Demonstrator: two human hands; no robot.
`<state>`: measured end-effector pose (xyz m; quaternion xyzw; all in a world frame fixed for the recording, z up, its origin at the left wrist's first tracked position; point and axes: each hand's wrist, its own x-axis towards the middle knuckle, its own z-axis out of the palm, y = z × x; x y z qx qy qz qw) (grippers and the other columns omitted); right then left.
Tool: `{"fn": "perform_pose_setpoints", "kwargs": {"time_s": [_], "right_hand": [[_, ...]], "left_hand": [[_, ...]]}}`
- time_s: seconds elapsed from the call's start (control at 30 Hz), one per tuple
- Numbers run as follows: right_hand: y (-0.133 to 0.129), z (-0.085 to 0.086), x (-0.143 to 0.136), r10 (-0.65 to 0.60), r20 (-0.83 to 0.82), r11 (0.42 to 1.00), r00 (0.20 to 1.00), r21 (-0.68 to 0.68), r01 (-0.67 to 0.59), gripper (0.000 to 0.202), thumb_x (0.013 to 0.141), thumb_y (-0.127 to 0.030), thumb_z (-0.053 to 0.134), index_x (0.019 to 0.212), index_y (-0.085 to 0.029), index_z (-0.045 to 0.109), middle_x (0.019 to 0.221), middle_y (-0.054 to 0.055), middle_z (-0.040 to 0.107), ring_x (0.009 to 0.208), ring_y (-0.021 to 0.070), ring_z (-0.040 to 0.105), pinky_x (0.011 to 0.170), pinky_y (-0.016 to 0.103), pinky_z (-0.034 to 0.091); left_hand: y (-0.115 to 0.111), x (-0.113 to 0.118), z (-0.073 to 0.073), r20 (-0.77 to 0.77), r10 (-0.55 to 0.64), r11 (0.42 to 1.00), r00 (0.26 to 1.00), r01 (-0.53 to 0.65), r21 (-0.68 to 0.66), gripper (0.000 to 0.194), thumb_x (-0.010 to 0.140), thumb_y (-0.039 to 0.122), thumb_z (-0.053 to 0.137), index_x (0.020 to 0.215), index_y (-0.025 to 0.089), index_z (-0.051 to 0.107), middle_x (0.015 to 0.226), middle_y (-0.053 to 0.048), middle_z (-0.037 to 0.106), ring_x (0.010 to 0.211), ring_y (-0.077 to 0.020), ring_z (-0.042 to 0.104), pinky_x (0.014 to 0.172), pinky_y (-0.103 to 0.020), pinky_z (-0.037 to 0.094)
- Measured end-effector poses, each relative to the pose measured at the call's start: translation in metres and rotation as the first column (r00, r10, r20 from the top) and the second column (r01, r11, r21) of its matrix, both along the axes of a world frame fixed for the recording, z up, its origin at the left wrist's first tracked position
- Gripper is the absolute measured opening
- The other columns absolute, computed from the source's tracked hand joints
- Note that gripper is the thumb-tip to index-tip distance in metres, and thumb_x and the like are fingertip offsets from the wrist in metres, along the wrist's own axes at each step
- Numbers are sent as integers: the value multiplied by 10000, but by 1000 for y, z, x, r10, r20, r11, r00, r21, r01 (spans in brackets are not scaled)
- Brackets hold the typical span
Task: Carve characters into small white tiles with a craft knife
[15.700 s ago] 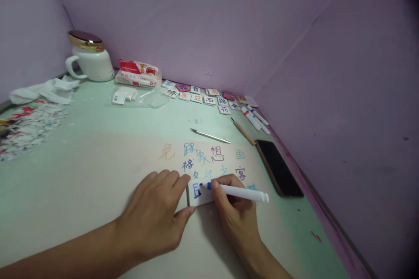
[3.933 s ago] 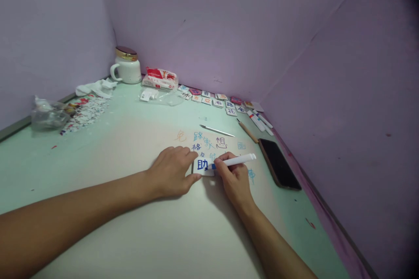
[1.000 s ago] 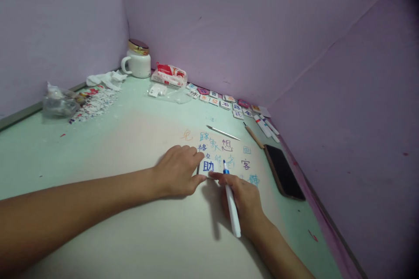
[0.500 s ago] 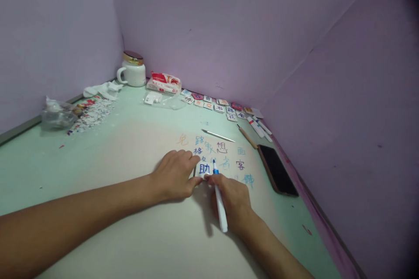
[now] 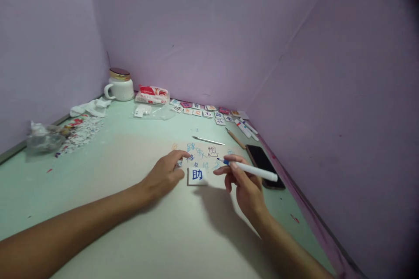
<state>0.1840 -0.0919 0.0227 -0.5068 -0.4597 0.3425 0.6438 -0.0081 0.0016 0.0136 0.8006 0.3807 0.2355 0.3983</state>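
Note:
A small white tile [image 5: 197, 176] bearing a dark blue character lies flat on the table between my hands. My right hand [image 5: 244, 183] grips a white marker [image 5: 258, 171] with a blue tip, raised to the tile's right. On the other side, my left hand [image 5: 165, 174] is just left of the tile, not touching it; its fingers curl round a small white and blue object [image 5: 179, 163], perhaps the marker's cap. Coloured characters [image 5: 212, 151] are written on the tabletop behind the tile.
A metal pointed tool [image 5: 208, 140], a wooden-handled tool [image 5: 236, 138], a phone [image 5: 262, 157] and more markers [image 5: 242, 128] lie behind and right. Lettered tiles [image 5: 207, 114], a red-white packet [image 5: 152, 95] and a lidded mug [image 5: 120, 86] line the back. Paper scraps [image 5: 81, 134] are left.
Both hands have come off the tile, the left moving left, the right lifting rightward with the marker tilted over. The view has shifted, so the background sits lower and further left.

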Motion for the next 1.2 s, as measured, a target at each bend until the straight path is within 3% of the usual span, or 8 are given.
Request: {"fn": "perform_pose_setpoints", "kwargs": {"time_s": [0.13, 0.33, 0.47, 0.7, 0.9, 1.03, 1.13, 1.2], "right_hand": [[17, 14, -11, -32, -157, 999, 987, 16, 35, 340, 839, -471, 595, 872, -143, 683, 530, -27, 559, 419, 57, 404, 391, 193, 267], [22, 0, -35, -31, -54, 998, 998, 59, 34, 246, 850, -408, 598, 783, -177, 647, 487, -64, 469, 434, 61, 397, 436, 200, 295], [16, -6, -40, -15, 159, 997, 987, 83, 1, 187, 841, -352, 597, 768, -184, 635, 561, -42, 521, 488, 83, 448, 486, 222, 355], [12, -9, -47, 27, 244, 994, 969, 96, -52, 120, 831, -291, 577, 788, -193, 629, 665, 3, 615, 604, 131, 553, 539, 240, 425], [1, -17, -49, 12, 234, 996, 972, 88, -34, 53, 808, -253, 595, 786, -208, 577, 649, -19, 587, 550, 109, 522, 489, 213, 406], [-23, -23, -43, 54, 319, 986, 946, 130, -100, 98, 761, -177, 630, 706, -214, 558, 542, -54, 513, 437, 80, 454, 428, 197, 357], [-40, -32, -41, 45, 281, 969, 959, 220, -110, 118, 706, -150, 681, 703, -223, 590, 548, -38, 557, 430, 86, 472, 411, 194, 348], [-49, -40, -43, 77, 147, 989, 986, 111, -94, 100, 721, -206, 699, 674, -226, 613, 552, -13, 584, 461, 106, 496, 429, 207, 367]], "left_hand": [[6, 4, 0, 153, 20, 967, 988, 20, -256, 495, 572, 180, 377, 1033, 124, 547, 769, -23, 494, 540, -132, 492, 486, -263, 398], [-4, 10, -3, 254, 4, 931, 967, 90, -354, 349, 636, 227, 431, 923, 125, 602, 714, 2, 496, 558, -124, 500, 593, -276, 421], [-11, 8, 1, 243, -10, 951, 970, 84, -297, 299, 714, 237, 465, 944, 158, 638, 735, -1, 542, 611, -143, 488, 619, -279, 399], [-20, 7, 11, 195, -150, 981, 969, 170, -90, 270, 811, 221, 431, 937, 179, 665, 884, -52, 615, 865, -209, 552, 783, -324, 416], [-27, 1, 2, 210, -182, 975, 961, 149, 164, 304, 787, 116, 404, 1022, 170, 589, 879, -49, 600, 766, -164, 555, 696, -288, 433], [-47, -9, -8, 277, -235, 907, 932, 108, 406, 372, 701, 84, 448, 1047, 211, 492, 829, -21, 578, 602, -137, 488, 582, -271, 413], [-65, -14, -15, 279, -154, 925, 948, 39, 377, 319, 707, 98, 464, 971, 256, 550, 808, -33, 619, 608, -172, 497, 562, -291, 421], [-74, -15, -19, 279, -110, 969, 954, 40, 245, 205, 757, 158, 492, 871, 280, 612, 707, -32, 608, 558, -180, 478, 520, -296, 407]]}}
